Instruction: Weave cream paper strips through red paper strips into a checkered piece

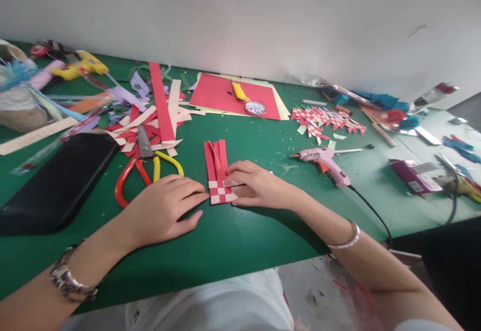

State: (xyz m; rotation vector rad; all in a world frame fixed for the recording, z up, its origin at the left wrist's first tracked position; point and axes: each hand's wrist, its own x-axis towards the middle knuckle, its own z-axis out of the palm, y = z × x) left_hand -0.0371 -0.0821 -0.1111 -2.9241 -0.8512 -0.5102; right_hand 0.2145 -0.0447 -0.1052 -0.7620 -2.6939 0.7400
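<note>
On the green table lies a small woven piece of red and white paper strips, checkered at its near end, with red strips fanning away from me. At its right edge, my right hand has thumb and fingers closed on the piece. My left hand rests on the table with its fingers apart, the fingertips close to the piece's left edge. Scissors with red and yellow handles lie just beyond my left hand. Right of the piece is a pink glue gun.
A black case lies at the left, near piled red, white and purple strips. Red sheets with a yellow cutter and round tin lie behind. Checkered pieces and a purple box are rightward.
</note>
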